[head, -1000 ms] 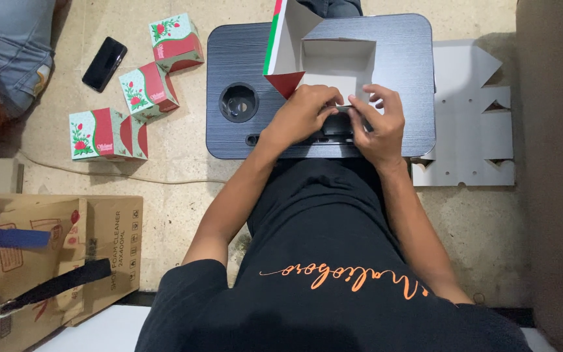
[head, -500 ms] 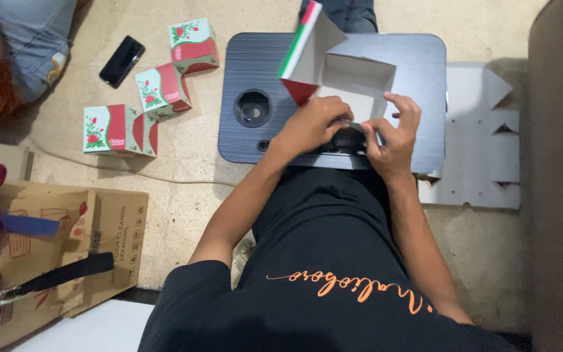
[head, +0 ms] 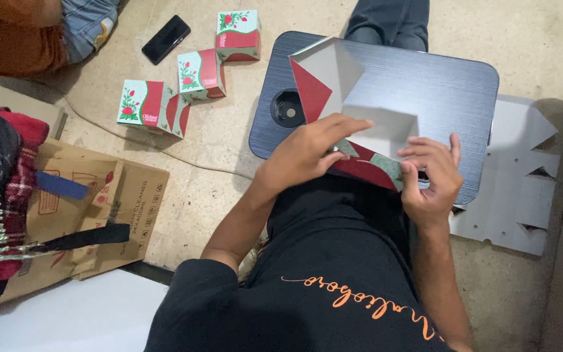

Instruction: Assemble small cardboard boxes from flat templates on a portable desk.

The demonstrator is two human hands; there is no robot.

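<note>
left hand flat on the half-folded carton, fingers stretched right across its near edge, thumb tucked under, pinching the red-and-green flap. right hand curled around the carton's near right corner, fingertips pressing on the grey inner panel, gripping it. carton open, grey inside facing up, one red-and-grey flap raised at far left; sitting on the near half of a dark lap table, just above the lap. round cup recess in table's left side, just left of the carton. three finished floral boxes on the floor, far left, well apart from the table; black phone just beyond them. flat white die-cut blanks on the floor right of the table, partly under it. brown cardboard box near left. another person's jeans-clad leg at far left corner.
</note>
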